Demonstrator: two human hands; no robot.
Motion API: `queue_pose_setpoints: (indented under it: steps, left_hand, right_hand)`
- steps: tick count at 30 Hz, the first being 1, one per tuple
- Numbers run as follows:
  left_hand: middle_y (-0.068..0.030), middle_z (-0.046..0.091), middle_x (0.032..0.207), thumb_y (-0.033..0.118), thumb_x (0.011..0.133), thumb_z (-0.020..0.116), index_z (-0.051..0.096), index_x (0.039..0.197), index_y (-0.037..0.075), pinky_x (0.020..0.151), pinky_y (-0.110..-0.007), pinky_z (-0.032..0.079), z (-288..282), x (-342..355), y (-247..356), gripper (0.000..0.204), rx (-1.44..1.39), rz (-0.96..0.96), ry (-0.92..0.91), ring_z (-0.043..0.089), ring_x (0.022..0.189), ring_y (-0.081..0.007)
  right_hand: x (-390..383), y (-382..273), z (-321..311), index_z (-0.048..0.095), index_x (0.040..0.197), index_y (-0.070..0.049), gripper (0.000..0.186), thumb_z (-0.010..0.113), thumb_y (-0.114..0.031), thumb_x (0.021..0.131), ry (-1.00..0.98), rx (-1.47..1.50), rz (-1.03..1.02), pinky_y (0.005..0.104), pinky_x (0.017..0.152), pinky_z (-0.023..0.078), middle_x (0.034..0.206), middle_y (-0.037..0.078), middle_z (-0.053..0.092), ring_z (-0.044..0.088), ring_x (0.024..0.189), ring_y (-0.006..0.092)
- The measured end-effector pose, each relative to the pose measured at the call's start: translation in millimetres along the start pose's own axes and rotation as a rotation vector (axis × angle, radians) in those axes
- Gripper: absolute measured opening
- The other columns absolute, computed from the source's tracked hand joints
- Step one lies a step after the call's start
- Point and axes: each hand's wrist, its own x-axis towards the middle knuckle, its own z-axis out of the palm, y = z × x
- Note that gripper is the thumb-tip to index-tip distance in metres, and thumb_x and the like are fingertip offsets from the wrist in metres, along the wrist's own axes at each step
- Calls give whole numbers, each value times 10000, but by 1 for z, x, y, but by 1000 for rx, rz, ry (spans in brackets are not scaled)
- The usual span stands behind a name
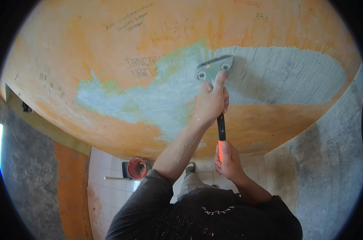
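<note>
A long-handled scraper (220, 127) with a grey metal head (214, 68) presses against an orange-painted wall (89, 48). My left hand (211, 102) grips the black handle high up, forefinger stretched onto the head. My right hand (228, 160) holds the orange lower end of the handle. The blade sits at the edge of a scraped patch (277, 76) where grey plaster shows; pale bluish-white remnants (149, 100) spread to its left.
A red bucket (136, 168) stands on the white tiled floor (109, 192) below, with a stick beside it. Bare grey walls rise at left (25, 180) and right (333, 168). Paint flecks cover my dark shirt (205, 216).
</note>
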Motion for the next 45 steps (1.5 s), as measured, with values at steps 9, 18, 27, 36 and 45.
queue_pose_setpoints:
  steps: [9,18,27,36,45]
  left_hand:
    - [38,364,534,429,1015,479,367,746,139,387,-267,307,9,1,3,411,-3,49,46,356,417,-93]
    - [39,345,512,440,1025,450,385,804,134,381,-271,328,1,2,-11,383,-16,-21,11,376,397,-102]
    - [49,324,522,428,1015,477,383,826,118,381,-268,313,6,-19,-24,375,-84,-58,36,358,403,-88]
    - [45,324,545,440,1010,485,390,834,118,391,-265,289,6,-10,-8,378,-90,16,48,339,423,-86]
    - [60,295,552,483,996,497,390,875,108,411,-265,291,12,-10,-5,408,-51,26,80,313,431,-82]
  right_hand:
    - [0,10,-5,421,865,-85,474,275,-501,1039,30,-113,-114,281,353,342,497,8,367,372,358,114]
    - [-9,8,-5,428,877,-91,447,288,-481,1045,-3,-64,-17,266,362,341,500,0,369,371,369,101]
    - [-26,12,-1,423,866,-96,443,308,-486,1041,48,6,103,266,355,334,502,-6,361,365,365,100]
    - [-21,0,4,442,879,-95,406,342,-453,1044,54,8,26,266,357,330,517,-15,368,382,374,93]
    - [-30,-6,2,421,876,-92,452,296,-494,1041,-17,11,-24,270,333,315,501,-4,353,353,341,106]
